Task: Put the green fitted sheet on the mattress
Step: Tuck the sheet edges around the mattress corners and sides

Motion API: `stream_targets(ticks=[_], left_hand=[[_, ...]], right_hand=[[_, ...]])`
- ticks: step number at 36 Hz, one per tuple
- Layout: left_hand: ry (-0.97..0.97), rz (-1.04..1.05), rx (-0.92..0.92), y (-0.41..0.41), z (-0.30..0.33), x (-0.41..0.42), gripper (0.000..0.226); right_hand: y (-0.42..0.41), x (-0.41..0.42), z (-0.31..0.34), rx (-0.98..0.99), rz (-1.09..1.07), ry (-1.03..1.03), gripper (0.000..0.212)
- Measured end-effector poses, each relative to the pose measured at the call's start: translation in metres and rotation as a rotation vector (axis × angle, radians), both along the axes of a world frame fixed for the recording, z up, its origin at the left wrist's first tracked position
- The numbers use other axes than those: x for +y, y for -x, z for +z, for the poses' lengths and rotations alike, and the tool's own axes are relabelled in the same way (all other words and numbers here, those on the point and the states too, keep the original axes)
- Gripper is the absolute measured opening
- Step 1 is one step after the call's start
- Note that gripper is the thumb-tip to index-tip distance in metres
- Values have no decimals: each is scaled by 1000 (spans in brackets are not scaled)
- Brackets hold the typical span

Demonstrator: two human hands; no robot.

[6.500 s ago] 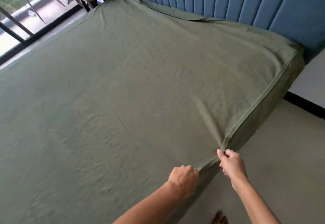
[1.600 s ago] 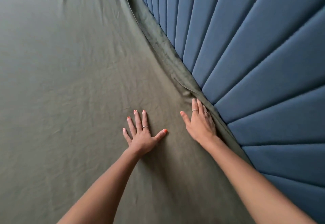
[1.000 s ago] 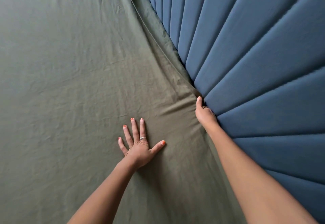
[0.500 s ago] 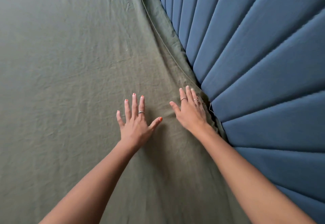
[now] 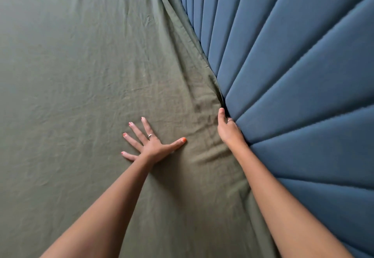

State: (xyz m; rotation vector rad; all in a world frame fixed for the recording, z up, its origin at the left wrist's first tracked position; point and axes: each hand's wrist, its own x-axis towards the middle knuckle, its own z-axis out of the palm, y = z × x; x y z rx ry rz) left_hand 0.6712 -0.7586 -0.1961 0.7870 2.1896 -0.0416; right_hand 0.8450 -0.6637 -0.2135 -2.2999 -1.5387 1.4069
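Since the previous frame, right hand has moved from flat on the sheet into the gap beside the headboard; fingers hidden, grip cannot be determined. Left hand presses flat, fingers spread, on the sheet covering the mattress.

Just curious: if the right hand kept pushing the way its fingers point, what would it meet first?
Probably more green sheet bunched in the gap beside the blue headboard; the right hand is already wedged there, depth hidden.
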Motion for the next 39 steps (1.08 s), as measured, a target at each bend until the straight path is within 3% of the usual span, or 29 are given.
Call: stream_targets(ticks=[4,8,11,15,18,21,27,36,39], left_hand=[[48,-19,-17,3,0,5,142],[82,-38,-50,6,0,7,142],[94,-48,-71,7,0,9,141],[98,-45,-81,8,0,10,140],[98,-38,-85,9,-1,12,140],[92,-31,-97,9,-1,13,141],[75,-10,-120,8,-1,12,140],[60,-3,-124,8,-1,12,140],[59,-2,-122,8,-2,11,140]], right_hand=[[7,16,-2,29,-67,110,81],[9,8,13,-79,67,101,71],[22,-2,28,-191,195,-125,65],[57,23,38,-98,306,-442,63],[78,52,30,-126,544,-498,60],[82,67,12,-239,671,-417,66],[67,68,-12,-330,621,-389,75],[72,89,-9,-42,300,-417,70],[69,97,-8,45,196,-341,70]])
